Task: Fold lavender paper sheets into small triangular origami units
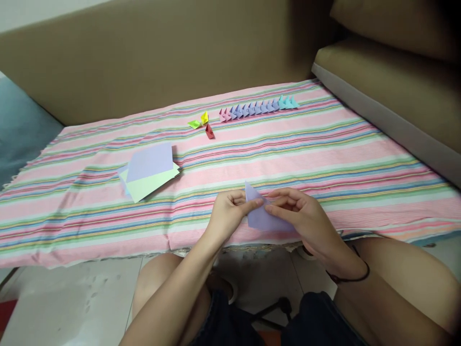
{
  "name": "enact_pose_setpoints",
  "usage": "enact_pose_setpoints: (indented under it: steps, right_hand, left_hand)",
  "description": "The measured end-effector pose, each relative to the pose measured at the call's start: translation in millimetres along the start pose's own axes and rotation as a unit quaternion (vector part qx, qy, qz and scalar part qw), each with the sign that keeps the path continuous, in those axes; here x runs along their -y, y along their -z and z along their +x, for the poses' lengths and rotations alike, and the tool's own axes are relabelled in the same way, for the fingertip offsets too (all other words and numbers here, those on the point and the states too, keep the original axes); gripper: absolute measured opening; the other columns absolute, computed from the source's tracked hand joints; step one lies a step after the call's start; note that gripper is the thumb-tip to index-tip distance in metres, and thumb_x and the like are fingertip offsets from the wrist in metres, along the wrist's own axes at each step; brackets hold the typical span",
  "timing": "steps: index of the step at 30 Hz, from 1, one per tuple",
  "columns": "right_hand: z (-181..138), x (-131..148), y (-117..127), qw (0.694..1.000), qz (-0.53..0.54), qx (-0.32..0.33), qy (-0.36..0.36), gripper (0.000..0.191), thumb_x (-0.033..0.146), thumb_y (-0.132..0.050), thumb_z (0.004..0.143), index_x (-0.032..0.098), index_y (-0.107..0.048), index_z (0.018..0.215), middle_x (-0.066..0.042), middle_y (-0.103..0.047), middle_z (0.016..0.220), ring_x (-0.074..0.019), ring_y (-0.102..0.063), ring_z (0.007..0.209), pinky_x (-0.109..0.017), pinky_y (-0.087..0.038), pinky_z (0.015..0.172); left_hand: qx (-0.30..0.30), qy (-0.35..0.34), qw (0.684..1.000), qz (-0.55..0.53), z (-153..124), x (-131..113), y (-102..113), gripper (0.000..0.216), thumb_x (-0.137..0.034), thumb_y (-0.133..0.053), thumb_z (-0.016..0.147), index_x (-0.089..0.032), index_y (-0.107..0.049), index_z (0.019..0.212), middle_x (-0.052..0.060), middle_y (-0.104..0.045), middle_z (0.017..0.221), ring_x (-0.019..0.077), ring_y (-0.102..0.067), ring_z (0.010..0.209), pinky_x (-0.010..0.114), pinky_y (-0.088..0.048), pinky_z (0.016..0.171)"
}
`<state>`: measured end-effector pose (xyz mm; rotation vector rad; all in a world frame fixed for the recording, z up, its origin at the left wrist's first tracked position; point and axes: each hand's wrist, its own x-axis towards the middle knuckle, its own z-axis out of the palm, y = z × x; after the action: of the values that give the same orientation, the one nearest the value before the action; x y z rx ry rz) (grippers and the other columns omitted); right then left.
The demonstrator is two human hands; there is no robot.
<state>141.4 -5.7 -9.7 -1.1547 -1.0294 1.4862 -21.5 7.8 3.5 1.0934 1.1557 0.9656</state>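
Note:
A purple sheet of origami paper, partly folded with one pointed corner up, is held between both hands above the front edge of the striped cloth. My left hand pinches it on the left, thumb across its face. On the other side, my right hand has thumb and fingers closed on the paper's upper right part. Some of the paper is covered by the fingers. Farther back stands a row of small folded paper pieces, pink, purple and turquoise.
A stack of square paper, purple over pale green, lies to the left. Behind it are a yellow-green folded piece, a yellow one and a red one. A brown sofa back and cushions border the striped cloth.

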Motion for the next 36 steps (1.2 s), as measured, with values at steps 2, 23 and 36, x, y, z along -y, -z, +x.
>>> enact_pose_setpoints:
  steps: [2,23,36]
  right_hand:
    - [0.8,-1.4,0.8,1.000,-0.005,0.001,0.004,0.026,0.028,-0.079,0.063,0.022,-0.067,0.086,0.002,-0.068,0.067,-0.0128,-0.062,0.064,-0.026,-0.048,0.064]
    - [1.8,-5.6,2.0,1.000,-0.024,0.006,-0.004,0.027,0.030,-0.079,0.063,0.021,-0.066,0.085,0.003,-0.069,0.067,-0.0118,-0.062,0.065,-0.025,-0.047,0.066]
    - [3.7,-6.5,2.5,0.999,-0.046,0.012,0.005,0.029,0.033,-0.078,0.064,0.021,-0.067,0.089,0.001,-0.070,0.069,-0.0147,-0.062,0.064,-0.029,-0.049,0.066]
  left_hand:
    - [0.001,0.009,1.000,-0.006,1.3,0.8,1.4,0.033,-0.043,-0.074,0.066,-0.013,-0.065,0.057,0.001,-0.059,0.056,0.0112,-0.052,0.052,0.024,-0.041,0.052]
    - [-0.094,-0.031,0.987,-0.130,4.9,9.4,-7.3,0.015,-0.026,-0.076,0.065,-0.015,-0.074,0.075,0.006,-0.074,0.075,0.0157,-0.065,0.065,0.027,-0.050,0.065]
    - [-0.074,0.020,0.973,-0.216,5.4,6.2,-6.2,0.020,-0.027,-0.071,0.069,-0.011,-0.071,0.082,0.012,-0.074,0.085,0.0210,-0.070,0.078,0.028,-0.052,0.070]
